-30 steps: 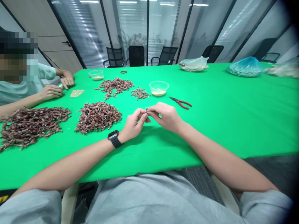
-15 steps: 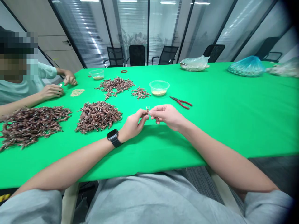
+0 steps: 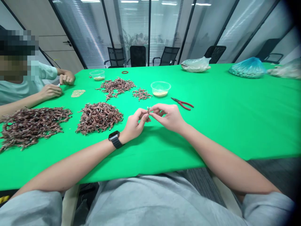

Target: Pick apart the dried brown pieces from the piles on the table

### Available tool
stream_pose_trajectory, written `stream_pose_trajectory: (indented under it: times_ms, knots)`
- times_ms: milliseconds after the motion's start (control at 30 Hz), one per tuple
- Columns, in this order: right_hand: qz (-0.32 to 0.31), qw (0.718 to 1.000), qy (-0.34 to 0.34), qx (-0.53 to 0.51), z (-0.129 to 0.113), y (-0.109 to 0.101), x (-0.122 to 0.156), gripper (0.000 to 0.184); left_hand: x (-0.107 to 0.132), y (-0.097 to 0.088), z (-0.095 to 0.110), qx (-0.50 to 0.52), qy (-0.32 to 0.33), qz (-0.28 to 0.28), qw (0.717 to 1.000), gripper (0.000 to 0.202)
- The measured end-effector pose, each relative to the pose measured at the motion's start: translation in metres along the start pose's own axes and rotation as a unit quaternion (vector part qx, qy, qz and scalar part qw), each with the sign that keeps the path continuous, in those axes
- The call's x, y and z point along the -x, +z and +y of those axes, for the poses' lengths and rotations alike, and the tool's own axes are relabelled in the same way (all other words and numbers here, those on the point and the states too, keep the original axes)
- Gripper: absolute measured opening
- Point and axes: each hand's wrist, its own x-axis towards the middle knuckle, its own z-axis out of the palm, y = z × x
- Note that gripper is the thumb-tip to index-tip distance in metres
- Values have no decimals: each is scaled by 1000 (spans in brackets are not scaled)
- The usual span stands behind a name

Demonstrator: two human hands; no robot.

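Note:
My left hand and my right hand meet above the green-covered table. A small brown figure-like piece with pale tips is pinched between the fingertips of both; its detail is too small to make out. To the left of my hands lies a heap of similar brown pieces. Just beyond them are a small cluster of the same pieces and a clear plastic bowl with pale grains at its bottom. Red-handled pliers rest beyond my right hand.
A co-worker's hands are at the left edge. More brown heaps lie left and behind, with pale grains and a second bowl. Filled plastic bags and a reddish ring sit farther back.
My right hand's fingers have shifted slightly, with the thumb now straighter against the small brown piece. The co-worker's far hand has moved slightly left, towards the other one.

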Motion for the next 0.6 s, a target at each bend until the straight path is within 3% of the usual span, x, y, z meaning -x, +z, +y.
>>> stream_pose_trajectory:
  times_ms: [200, 300, 467, 533, 600]
  knots:
    - [1, 995, -75, 72, -1, -1, 1, 17, 0, -1, 0, -2, 8, -8, 1000, 26]
    - [-4, 997, -57, 54, -7, 1, 2, 17, 0, -2, 0, -29, 24, -10, 999, 26]
    - [-3, 990, 90, -104, -17, 4, 0, 18, 1, -4, -4, -84, 67, -9, 994, 24]
    - [-32, 964, 178, -196, -18, 3, -3, 21, 1, -5, -7, -97, 92, -13, 991, 22]
    - [-68, 918, 266, -286, -18, 0, -5, 24, 2, -6, -10, -109, 120, -19, 987, 22]
